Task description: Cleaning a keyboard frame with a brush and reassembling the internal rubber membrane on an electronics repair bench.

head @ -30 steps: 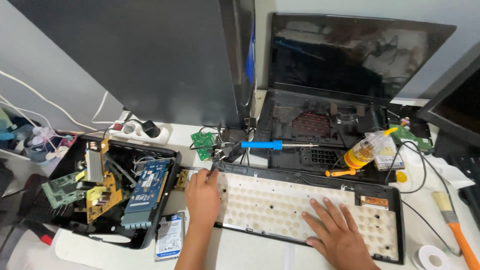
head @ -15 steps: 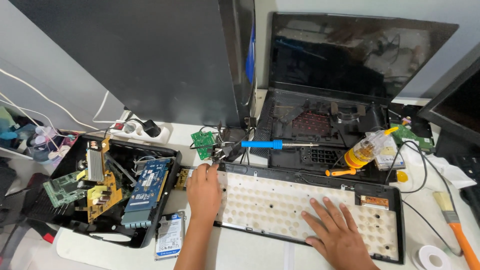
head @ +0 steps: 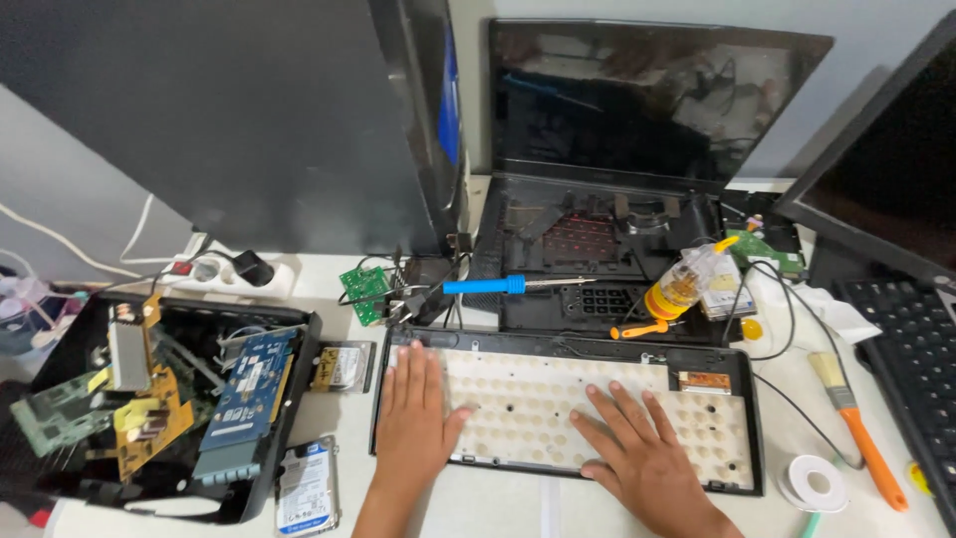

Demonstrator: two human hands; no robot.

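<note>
Both hands lie flat, fingers spread and gripping nothing, on the pale underside of a laptop keyboard panel (head: pixel 568 413) that rests face down near the front edge of the desk (head: pixel 329 299), just in front of the opened laptop (head: pixel 617 199). The left hand (head: pixel 413 413) presses the panel's left end, its fingertips close to the upper left corner; the right hand (head: pixel 647 453) covers the lower middle, fingers fanned toward the right. As I judge it, the step in hand is steadying or feeling over the removed panel, and any further handling would call for a light, even touch, since the thin sheet and its small orange ribbon connector (head: pixel 704 381) near the upper right corner look easy to bend. At the desk's left edge an open black tray (head: pixel 299 399) holds a jumble of circuit boards: a blue card (head: pixel 244 389) leaning against its right wall, yellow boards (head: pixel 149 418) in the middle and a green board (head: pixel 50 423) at the far left. Two hard drives (head: pixel 309 488) lie just outside the tray. Behind the panel lies a blue-handled soldering iron (head: pixel 498 286), with a yellow squeeze bottle (head: pixel 682 284) to its right inside the laptop base. A brush with an orange handle (head: pixel 856 428) and a solder spool (head: pixel 815 483) sit toward the right front corner.
</note>
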